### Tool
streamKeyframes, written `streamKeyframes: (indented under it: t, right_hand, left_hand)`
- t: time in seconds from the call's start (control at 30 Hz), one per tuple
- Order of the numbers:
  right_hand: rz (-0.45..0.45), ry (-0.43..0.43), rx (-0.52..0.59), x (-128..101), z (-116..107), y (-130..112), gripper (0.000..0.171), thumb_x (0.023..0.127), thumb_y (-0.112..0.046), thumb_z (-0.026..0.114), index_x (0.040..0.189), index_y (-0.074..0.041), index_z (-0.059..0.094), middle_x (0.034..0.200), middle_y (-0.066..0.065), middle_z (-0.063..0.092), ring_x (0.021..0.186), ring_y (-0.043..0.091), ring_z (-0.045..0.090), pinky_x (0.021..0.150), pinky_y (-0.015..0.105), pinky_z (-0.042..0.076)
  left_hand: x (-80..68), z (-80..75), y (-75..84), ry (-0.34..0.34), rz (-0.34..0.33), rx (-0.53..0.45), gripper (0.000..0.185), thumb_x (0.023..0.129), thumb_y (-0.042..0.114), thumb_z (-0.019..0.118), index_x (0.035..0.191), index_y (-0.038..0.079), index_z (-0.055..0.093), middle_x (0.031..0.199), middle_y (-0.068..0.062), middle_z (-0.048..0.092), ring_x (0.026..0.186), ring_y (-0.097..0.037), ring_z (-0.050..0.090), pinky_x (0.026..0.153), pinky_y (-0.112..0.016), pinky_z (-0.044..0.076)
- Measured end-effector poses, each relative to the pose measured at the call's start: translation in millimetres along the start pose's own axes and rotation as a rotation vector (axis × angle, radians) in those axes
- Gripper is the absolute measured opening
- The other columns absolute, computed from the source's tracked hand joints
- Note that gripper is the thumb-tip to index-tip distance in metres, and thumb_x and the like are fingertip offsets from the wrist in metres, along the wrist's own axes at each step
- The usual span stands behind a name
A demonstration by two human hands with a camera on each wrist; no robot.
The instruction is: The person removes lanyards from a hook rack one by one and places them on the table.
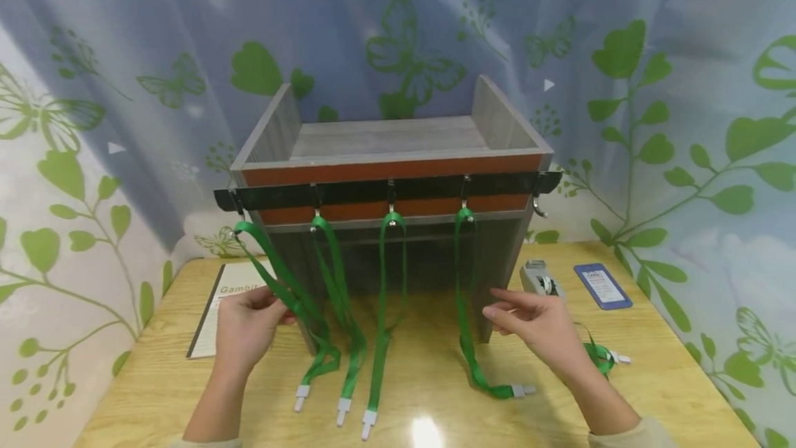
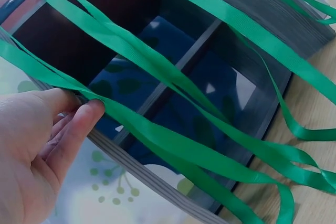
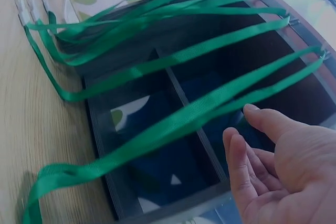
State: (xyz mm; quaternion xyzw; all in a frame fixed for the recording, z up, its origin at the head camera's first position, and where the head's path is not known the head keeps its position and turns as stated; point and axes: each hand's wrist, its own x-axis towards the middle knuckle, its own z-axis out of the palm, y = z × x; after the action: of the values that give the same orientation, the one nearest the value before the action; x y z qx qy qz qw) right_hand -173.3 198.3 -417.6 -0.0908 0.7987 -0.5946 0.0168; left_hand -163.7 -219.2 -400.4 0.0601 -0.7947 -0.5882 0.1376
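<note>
Four green lanyards hang from the hooks of a black hook rail (image 1: 429, 187) across the front of a grey wooden shelf unit (image 1: 388, 138). My left hand (image 1: 249, 323) pinches the leftmost lanyard (image 2: 152, 135) partway down its strap, between thumb and fingertips. Its white clip (image 1: 301, 396) lies toward the table's front. Beside the rightmost hanging lanyard (image 3: 210, 103) is my right hand (image 1: 535, 327), fingers loosely bent and apart from the strap, holding nothing. The two middle lanyards (image 1: 338, 275) hang between the hands. A bare hook (image 1: 539, 208) ends the rail at the right.
At the right of the table lie another green lanyard (image 1: 598, 357), bunched up, a blue card holder (image 1: 602, 287) and a small grey device (image 1: 541, 278). A notebook (image 1: 211, 303) marked "Gambit" lies at the left. A patterned curtain (image 1: 398, 40) surrounds the table.
</note>
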Motion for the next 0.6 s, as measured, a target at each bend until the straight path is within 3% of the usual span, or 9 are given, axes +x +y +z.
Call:
streamKeyframes:
  t: [0.27,0.47,0.6]
  right_hand:
    - [0.03,-0.032,0.02,3,13,-2,0.051,0.089,-0.026,0.077,0.131,-0.001,0.064,0.1,0.01,0.075,0.08,0.015,0.074,0.077,0.032,0.061]
    - [-0.051,-0.081,0.027,9,21,-3,0.051,0.089,-0.022,0.077,0.131,0.001,0.062,0.097,0.014,0.071,0.072,0.016,0.071,0.07,0.033,0.06]
    - [-0.055,-0.083,0.022,12,27,-5,0.055,0.088,-0.022,0.078,0.132,0.005,0.059,0.093,0.013,0.068,0.067,0.014,0.068,0.063,0.031,0.058]
  left_hand:
    - [-3.3,2.1,-4.4,0.012,-0.038,0.016,0.021,0.093,0.005,0.069,0.108,-0.009,0.071,0.093,-0.022,0.076,0.064,-0.01,0.074,0.065,-0.026,0.061]
    - [-1.5,2.5,-5.4,0.026,0.004,0.032,0.017,0.092,0.003,0.069,0.105,-0.007,0.073,0.09,-0.021,0.076,0.063,-0.008,0.073,0.064,-0.026,0.061]
    - [0.4,1.9,-4.4,0.014,0.018,0.037,0.017,0.092,0.004,0.069,0.105,-0.007,0.073,0.091,-0.021,0.076,0.064,-0.008,0.073,0.064,-0.025,0.061]
